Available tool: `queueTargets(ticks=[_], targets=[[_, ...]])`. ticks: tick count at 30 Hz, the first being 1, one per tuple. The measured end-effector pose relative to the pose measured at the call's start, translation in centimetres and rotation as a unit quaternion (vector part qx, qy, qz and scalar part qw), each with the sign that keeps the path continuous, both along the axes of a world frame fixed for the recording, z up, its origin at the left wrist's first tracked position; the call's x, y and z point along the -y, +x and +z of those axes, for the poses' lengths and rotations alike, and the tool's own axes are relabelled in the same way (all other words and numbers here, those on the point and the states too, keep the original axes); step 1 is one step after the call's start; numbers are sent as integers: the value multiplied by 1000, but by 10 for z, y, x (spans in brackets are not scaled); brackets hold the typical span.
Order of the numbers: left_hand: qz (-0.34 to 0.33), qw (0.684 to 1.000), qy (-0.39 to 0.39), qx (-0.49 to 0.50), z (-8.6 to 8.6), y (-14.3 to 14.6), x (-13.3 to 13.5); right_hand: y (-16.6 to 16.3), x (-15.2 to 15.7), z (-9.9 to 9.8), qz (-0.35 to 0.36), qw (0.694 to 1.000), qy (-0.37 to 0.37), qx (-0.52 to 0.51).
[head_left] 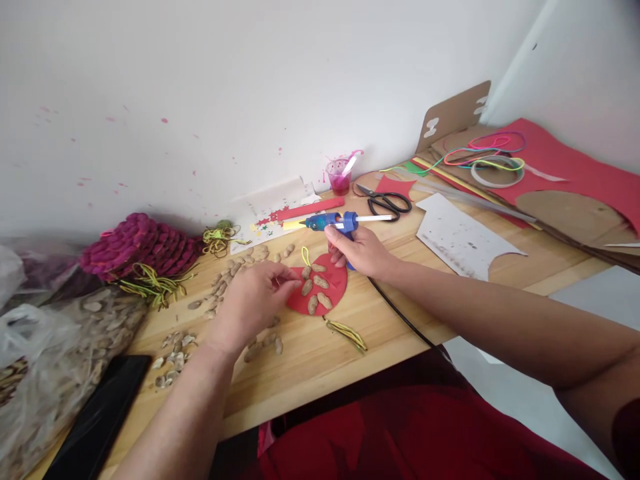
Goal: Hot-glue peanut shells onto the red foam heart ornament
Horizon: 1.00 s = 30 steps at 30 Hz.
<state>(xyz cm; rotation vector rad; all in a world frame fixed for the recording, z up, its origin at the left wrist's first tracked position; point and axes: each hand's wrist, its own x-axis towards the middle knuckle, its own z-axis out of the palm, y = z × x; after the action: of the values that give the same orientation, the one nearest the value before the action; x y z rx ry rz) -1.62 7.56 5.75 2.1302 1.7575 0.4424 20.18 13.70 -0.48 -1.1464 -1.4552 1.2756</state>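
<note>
A round red disc (339, 285) lies on the wooden table, with several peanut shells (321, 282) set on it in pairs. From its top edge sticks up a yellow cord loop (305, 256), and a yellow-green tassel (346, 334) hangs off the bottom edge. My right hand (361, 251) grips a blue hot glue gun (325, 221), its nozzle pointing left and a white glue stick out of its back. At the disc's left edge, my left hand (257, 293) has its fingertips pinched together; what they hold, if anything, is hidden.
Loose peanuts (220, 287) and broken shells (176, 357) lie to the left, beside a black phone-like slab (100, 417) and a plastic bag of peanuts (65, 373). Behind are a stack of magenta discs (140, 250), a cup of pink liquid (340, 177) and black scissors (387, 202).
</note>
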Motion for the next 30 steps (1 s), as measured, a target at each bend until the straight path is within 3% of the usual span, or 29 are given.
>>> queueTargets(ticks=[11,22,25,27,30], targets=[[-21,999,-20,-38,-16,13,4,1,1,0,-5,1000,6,4],[4,999,-37,-12,-15,13,8,-1,1,2,-3,1000,-20,-19],[17,998,-36,42,-17,9,7,0,1,3,-6,999,-20,-30],[42,990,-55,127,-17,6,4,1,3,5,-7,999,-17,-44],[87,938,-128,310,-16,-2,-4,4,8,13,10,997,-8,-78]])
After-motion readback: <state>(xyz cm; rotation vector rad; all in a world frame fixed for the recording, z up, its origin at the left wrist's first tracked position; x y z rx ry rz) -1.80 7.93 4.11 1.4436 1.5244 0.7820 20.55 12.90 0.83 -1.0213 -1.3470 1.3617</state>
